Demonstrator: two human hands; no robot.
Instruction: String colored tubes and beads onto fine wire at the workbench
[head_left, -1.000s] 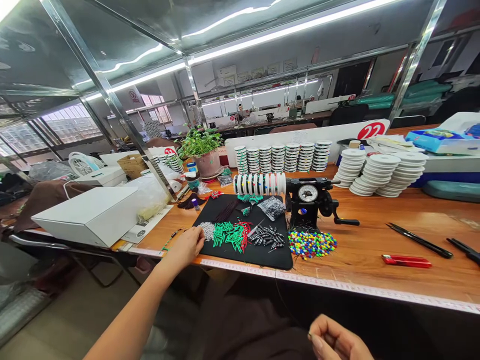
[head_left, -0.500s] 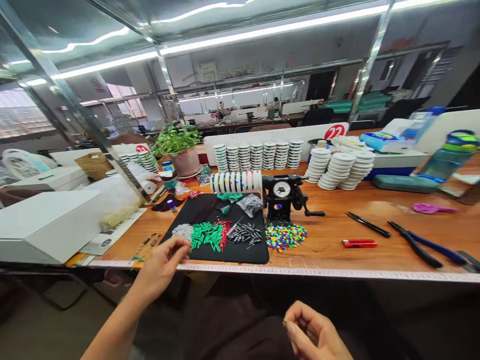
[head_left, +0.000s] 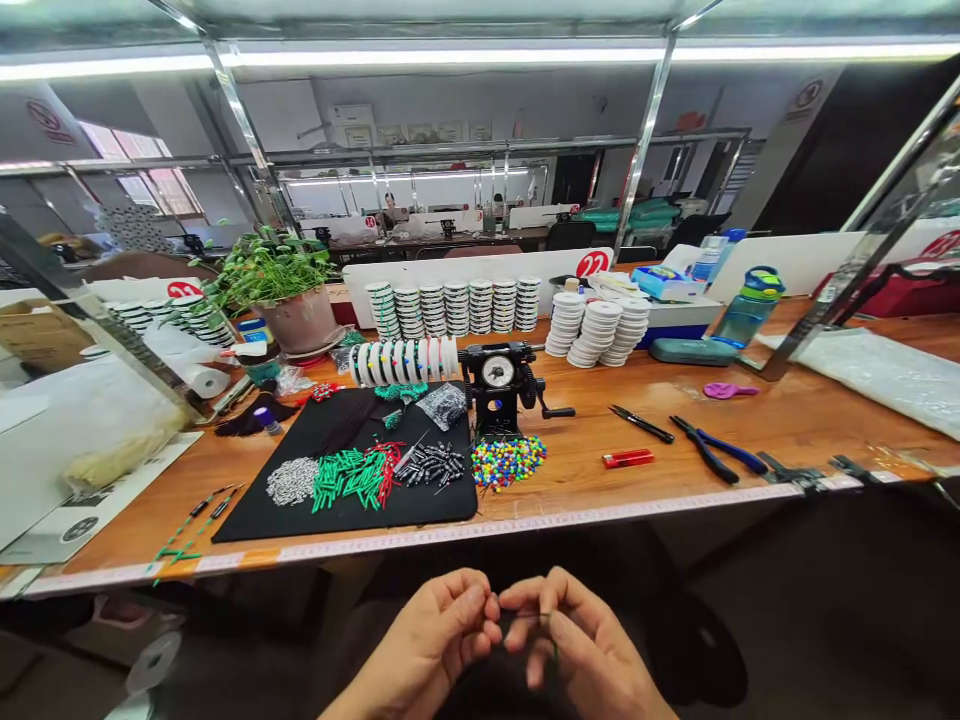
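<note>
Below the table's front edge, my left hand (head_left: 446, 630) is close to my right hand (head_left: 574, 640), its thumb and forefinger pinched on something too small to make out. A thin dark thread (head_left: 531, 614) runs to the pinched fingers of my right hand, with a bit of green beneath them. On a black mat (head_left: 247, 500) lie silver beads (head_left: 292, 481), green tubes (head_left: 349, 478), red pieces (head_left: 390, 470) and black pieces (head_left: 435, 464). Colourful beads (head_left: 510, 461) sit beside the mat, in front of a black winding machine (head_left: 496, 400) carrying white spools (head_left: 401, 361).
Stacked white spools (head_left: 598, 333) stand behind the machine. A red cutter (head_left: 628, 458), tweezers (head_left: 641, 424) and pliers (head_left: 705, 450) lie to the right. At the left are a potted plant (head_left: 296, 318) and green strands (head_left: 187, 525) by the measuring tape (head_left: 345, 545).
My left hand has left the silver beads at the table edge and come down beside my right hand. The view has turned to the right.
</note>
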